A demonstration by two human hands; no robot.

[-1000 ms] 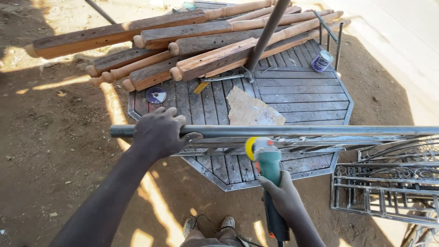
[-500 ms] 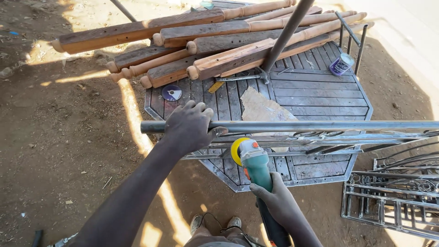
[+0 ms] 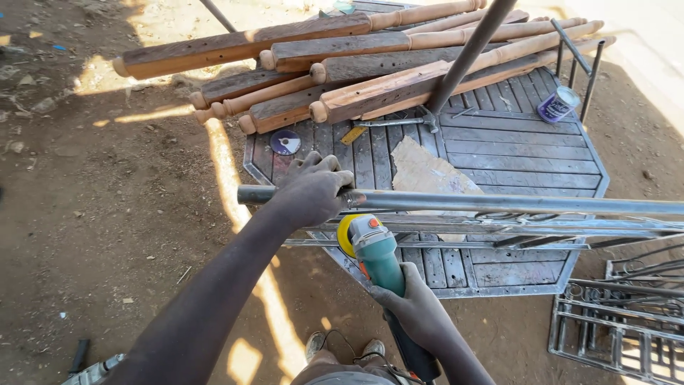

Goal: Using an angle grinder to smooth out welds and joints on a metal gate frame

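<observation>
From my head camera, my left hand (image 3: 313,189) lay over the near end of a long metal pipe (image 3: 499,204), fingers (image 3: 324,165) curled down tight around it, with no gap left between them and the steel. The pipe ran level from my hand off to the right edge, across the top of a metal frame (image 3: 456,232) that lay on a grey slatted table (image 3: 513,142).

My right hand (image 3: 417,314) was wrapped shut around the body of a green angle grinder (image 3: 377,260), thumb and fingers closed on the grip. The grinder's head with its yellow guard (image 3: 345,234) sat just below the pipe, right beside my left hand, against the frame's rails; I could not tell whether the disc touched the metal.

Behind the pipe a piece of cardboard (image 3: 427,175) lay on the slats. Turned wooden posts (image 3: 370,64) were stacked across the far end of the table, a loose disc (image 3: 285,142) lay near them, and a small tin (image 3: 558,104) stood at the far right corner. Iron grilles (image 3: 620,321) lay on the dirt to my right.
</observation>
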